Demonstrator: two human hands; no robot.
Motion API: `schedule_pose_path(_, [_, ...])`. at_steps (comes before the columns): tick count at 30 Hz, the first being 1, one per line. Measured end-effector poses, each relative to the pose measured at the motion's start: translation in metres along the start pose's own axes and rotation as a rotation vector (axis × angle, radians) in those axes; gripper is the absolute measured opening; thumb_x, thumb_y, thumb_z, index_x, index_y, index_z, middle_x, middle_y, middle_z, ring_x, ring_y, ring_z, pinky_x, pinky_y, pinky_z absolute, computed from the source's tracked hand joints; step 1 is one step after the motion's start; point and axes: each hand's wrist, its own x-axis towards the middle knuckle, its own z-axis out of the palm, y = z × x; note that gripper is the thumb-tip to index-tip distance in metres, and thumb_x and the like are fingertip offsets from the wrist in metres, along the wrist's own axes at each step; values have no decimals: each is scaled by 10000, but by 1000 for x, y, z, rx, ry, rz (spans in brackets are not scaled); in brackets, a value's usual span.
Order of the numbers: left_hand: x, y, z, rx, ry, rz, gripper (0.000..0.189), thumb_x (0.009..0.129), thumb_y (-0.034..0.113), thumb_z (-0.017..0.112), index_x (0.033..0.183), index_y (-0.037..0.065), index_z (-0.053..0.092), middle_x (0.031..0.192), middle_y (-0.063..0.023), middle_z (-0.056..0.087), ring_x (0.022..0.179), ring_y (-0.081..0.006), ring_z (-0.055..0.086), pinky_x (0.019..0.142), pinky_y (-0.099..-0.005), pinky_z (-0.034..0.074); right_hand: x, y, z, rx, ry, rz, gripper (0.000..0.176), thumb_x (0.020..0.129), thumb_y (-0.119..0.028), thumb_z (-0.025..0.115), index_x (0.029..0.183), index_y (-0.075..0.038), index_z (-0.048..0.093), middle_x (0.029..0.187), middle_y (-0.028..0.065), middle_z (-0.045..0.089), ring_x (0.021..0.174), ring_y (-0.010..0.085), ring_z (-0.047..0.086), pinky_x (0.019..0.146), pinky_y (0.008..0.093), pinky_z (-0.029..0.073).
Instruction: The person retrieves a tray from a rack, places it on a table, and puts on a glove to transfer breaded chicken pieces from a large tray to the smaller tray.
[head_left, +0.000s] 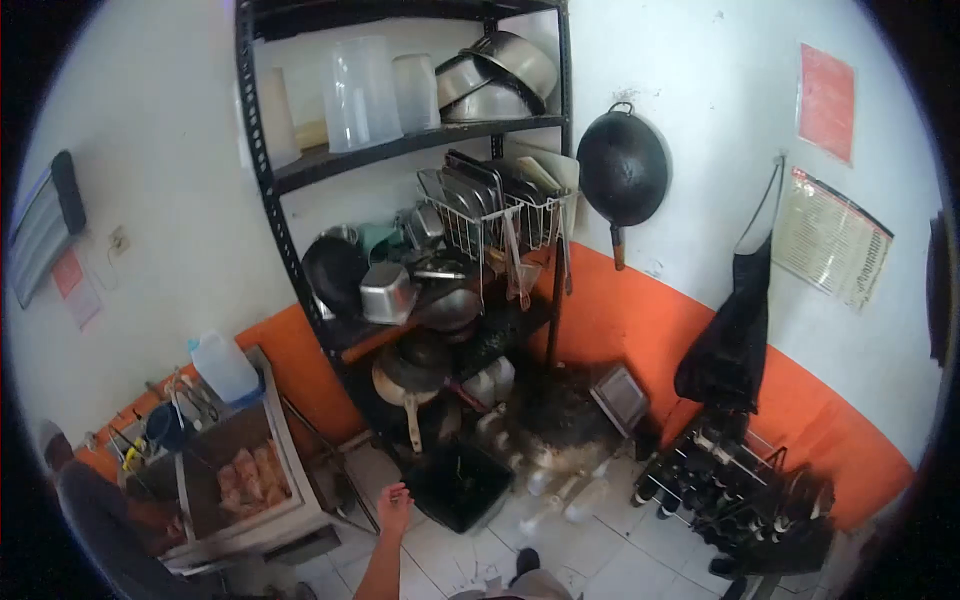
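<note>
My left hand (395, 505) reaches in from the bottom, just left of a black square tub (430, 492) on the floor. Its fingers are loosely bent and apart, with nothing visible in them, and the fingertips overlap the tub's left rim in this view. A thin green scrap (459, 467) shows inside the dark tub. Behind the tub, a pan (412, 400) with a pale handle hangs down from the low shelf. My right hand is out of view.
At left, a person (100, 515) stands by a sink (300, 440) holding raw meat (253, 478). A black shelf rack (420, 145) carries pots and tubs. A blackened burner (555, 430) sits right of the tub. A shoe rack (715, 480) stands farther right.
</note>
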Motion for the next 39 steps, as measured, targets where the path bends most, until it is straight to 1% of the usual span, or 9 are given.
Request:
schedule_pose_path(3, [86,-6,-5,-69,76,275,130,840,9,556,966,33,536,841,-52,566,773,-137,565,642,-266,503,126,-36,-27,28,-58,-68,414,890,-272,504,1196,6,487,1184,119,497,1090,236,442,987,397,321])
schedule_pose_path(5, [106,81,-6,-98,124,211,155,837,-18,521,979,39,491,865,-46,520,766,-128,525,650,-264,493,274,-72,-82,-1429,98,-496,211,803,-271,479,831,-89,585,733,114,595,630,252,587,530,436,481])
schedule_pose_path(9, [205,152,-22,115,331,507,208,839,-14,501,1028,38,432,963,-74,454,881,-154,488,820,-305,428,311,-237,-95,-480,292,-701,138,830,-233,556,825,-98,531,704,45,562,578,180,565,437,350,442])
schedule_pose_path(10, [228,167,-27,66,369,591,249,843,8,516,1071,29,419,1000,-86,452,925,-162,475,841,-311,412,238,-361,-22,271,328,-417,152,861,-246,538,886,-98,514,744,39,563,575,163,564,450,320,450])
schedule_pose_path(13, [300,229,-31,361,804,764,467,833,68,590,1225,2,344,1106,-121,443,1026,-171,437,844,-308,393,233,-402,10,444,342,-442,161,858,-218,538,963,-99,510,762,40,569,581,154,567,478,301,462])
schedule_pose_path(23, [396,288,-32,298,843,863,501,834,216,637,1197,-49,416,963,-92,487,811,-150,494,704,-278,417,305,-482,82,211,350,-798,128,846,-66,530,969,-69,499,750,30,546,594,126,528,523,250,422])
schedule_pose_path(30, [456,241,-52,-140,708,754,405,886,265,559,1119,-48,451,881,-76,501,737,-124,481,619,-263,394,326,-789,91,-256,479,-1384,132,850,-46,538,974,-15,506,816,54,550,733,131,535,670,256,454])
schedule_pose_path(34, [438,259,-40,550,1138,769,506,903,283,533,1212,-97,405,1038,-201,545,904,-268,544,795,-343,429,321,-945,94,-409,641,-1646,192,808,-47,549,991,-4,510,817,154,563,747,298,585,659,374,457])
schedule_pose_path(39, [422,278,-24,453,1062,703,565,901,285,528,1235,-137,356,1116,-274,492,1024,-345,494,896,-365,382,379,-1048,109,-576,737,-1683,269,781,-91,574,1029,-5,510,953,194,555,842,361,578,737,409,475])
